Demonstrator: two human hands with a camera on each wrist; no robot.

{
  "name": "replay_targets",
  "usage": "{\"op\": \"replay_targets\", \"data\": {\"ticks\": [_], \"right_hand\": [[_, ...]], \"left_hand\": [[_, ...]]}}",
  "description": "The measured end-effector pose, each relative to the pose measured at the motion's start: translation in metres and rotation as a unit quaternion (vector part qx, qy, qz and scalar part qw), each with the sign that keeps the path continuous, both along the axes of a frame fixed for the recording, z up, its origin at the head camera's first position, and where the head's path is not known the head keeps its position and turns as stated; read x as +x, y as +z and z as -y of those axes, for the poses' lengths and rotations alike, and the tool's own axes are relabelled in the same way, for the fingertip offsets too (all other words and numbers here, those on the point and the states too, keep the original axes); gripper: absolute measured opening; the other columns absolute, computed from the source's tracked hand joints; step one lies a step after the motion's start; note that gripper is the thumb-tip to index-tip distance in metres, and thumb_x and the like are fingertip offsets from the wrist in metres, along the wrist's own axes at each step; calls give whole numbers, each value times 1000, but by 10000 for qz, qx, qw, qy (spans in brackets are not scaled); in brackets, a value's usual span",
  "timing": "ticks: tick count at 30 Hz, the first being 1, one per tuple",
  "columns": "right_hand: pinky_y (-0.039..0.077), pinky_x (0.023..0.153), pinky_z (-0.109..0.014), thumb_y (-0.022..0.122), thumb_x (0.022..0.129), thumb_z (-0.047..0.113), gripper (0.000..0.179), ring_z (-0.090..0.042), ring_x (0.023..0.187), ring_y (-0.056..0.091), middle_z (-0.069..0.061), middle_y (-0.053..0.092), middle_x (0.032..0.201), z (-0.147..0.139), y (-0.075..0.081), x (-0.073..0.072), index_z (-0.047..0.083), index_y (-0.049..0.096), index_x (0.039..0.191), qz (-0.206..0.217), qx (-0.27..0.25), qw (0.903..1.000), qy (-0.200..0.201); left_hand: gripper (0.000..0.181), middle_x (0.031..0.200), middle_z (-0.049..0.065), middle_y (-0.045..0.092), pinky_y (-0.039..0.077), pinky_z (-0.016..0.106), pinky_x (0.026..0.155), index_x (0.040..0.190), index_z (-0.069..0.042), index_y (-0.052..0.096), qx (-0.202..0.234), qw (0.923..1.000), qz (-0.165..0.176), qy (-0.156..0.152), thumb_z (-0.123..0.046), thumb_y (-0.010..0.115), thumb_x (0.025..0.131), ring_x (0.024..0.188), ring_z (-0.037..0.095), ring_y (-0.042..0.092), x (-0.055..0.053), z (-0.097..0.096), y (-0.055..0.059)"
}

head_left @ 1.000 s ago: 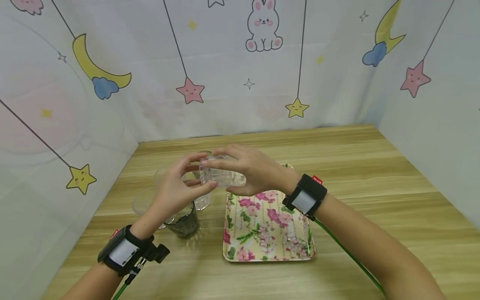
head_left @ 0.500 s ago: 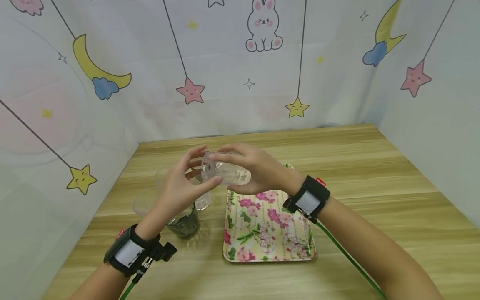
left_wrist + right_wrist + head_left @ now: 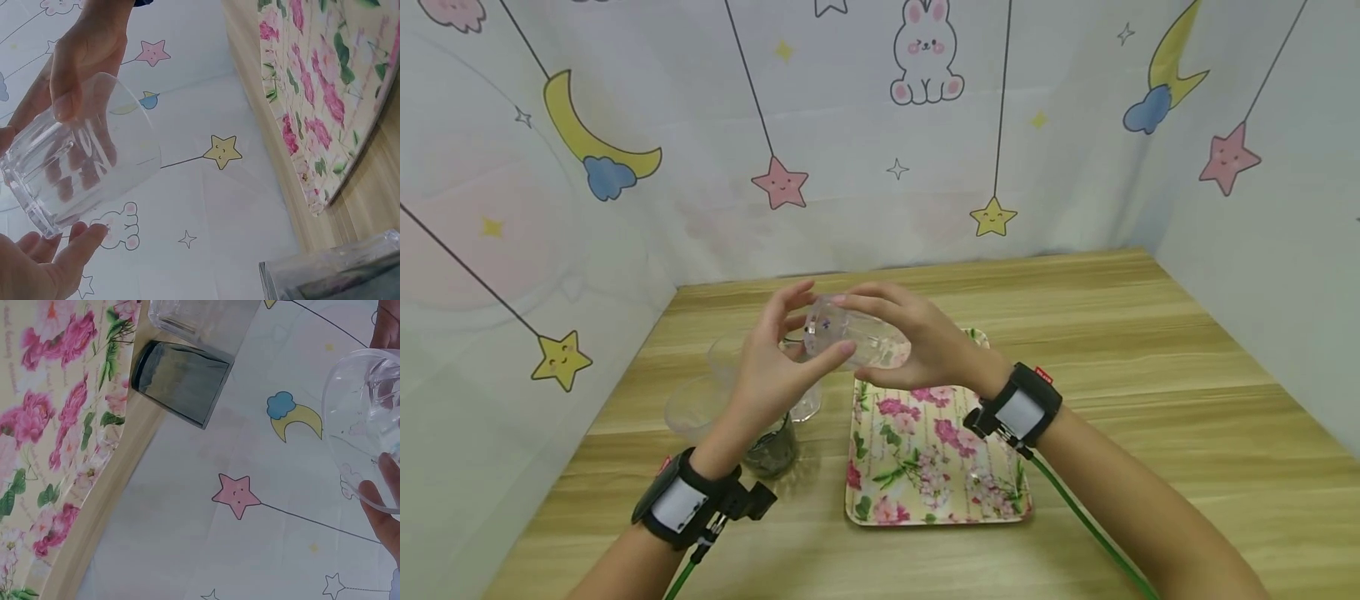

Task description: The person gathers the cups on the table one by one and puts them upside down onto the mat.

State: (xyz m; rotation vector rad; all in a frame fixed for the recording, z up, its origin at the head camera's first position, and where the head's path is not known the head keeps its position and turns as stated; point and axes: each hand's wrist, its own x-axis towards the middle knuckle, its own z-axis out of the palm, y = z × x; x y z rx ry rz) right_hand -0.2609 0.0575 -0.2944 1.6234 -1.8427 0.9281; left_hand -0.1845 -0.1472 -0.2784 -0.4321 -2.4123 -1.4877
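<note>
A clear drinking glass [image 3: 880, 340] is held up in the air between both hands, tipped on its side. My left hand [image 3: 778, 367] grips it around the base end, its thumb on the near side. From the other side, my right hand [image 3: 928, 337] holds it nearer the mouth, fingers over the top and thumb below. In the left wrist view the glass [image 3: 94, 153] looks see-through, with a thick ribbed base and a wide mouth. Its rim [image 3: 326, 419] shows at the edge of the right wrist view.
A floral tray [image 3: 936, 454] lies on the wooden table [image 3: 1112, 333], below the right hand. Left of it stand a dark grey glass [image 3: 772, 450], a clear glass [image 3: 807, 406] and clear rounded glassware [image 3: 691, 404], partly hidden by the left arm. A patterned curtain [image 3: 865, 225] closes the back.
The left hand has shifted right and slightly up. The glass has moved a little right with it and turned so more of its base faces the head camera. The tray has not moved.
</note>
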Motion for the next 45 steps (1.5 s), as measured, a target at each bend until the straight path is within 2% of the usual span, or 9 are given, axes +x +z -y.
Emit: {"op": "replay_targets", "data": {"ticks": [4,11,19,23,28,35,45], "right_hand": [[46,106,-35,81,74,24,75,-25,123,53,-15,52,133,-1,-4,0,6,45,138,79,-160,9998,27],[46,106,-35,82,74,25,77,-25,125,51,-14,51,134,-3,-9,1,7,43,138,228,-330,9992,27],[48,105,-35,81,75,25,76,-26,124,52,-15,52,131,-3,-11,4,5,42,137,336,-458,9984,36],[50,102,-34,81,76,24,75,-26,122,53,-15,53,129,-3,-11,5,6,41,137,391,-556,9977,32],[51,100,-35,81,75,23,78,-26,120,54,-15,53,128,-3,-12,5,8,39,138,436,-655,9969,73],[52,98,-34,83,74,23,81,-25,119,54,-15,52,127,-4,-13,5,11,37,140,440,-720,9964,85],[53,98,-34,85,71,20,90,-27,121,52,-17,50,130,-5,-11,6,20,34,145,474,-811,9955,119]], "left_hand": [[76,143,8,44,49,55,99,145,-19,37,118,9999,-72,3,-17,77,81,126,30,48,0,-4,-1],[82,145,9,41,54,50,88,147,-21,32,245,9997,0,2,-17,79,80,123,28,51,0,-10,-6],[86,145,6,40,53,50,96,147,-20,29,623,9975,335,-67,-16,80,78,125,29,53,1,-15,-16],[82,140,3,45,53,47,96,144,-18,31,796,9958,444,-74,-15,80,78,124,28,55,2,-18,-19],[78,135,3,50,55,46,93,139,-15,32,1060,9936,392,5,-12,79,78,119,27,58,3,-22,-22],[74,131,3,53,57,27,85,135,-13,34,1223,9923,214,-18,-9,79,77,113,23,60,2,-23,-23],[73,130,3,53,57,22,81,135,-16,38,1280,9918,-5,60,-7,80,76,111,19,60,3,-24,-20]]}}
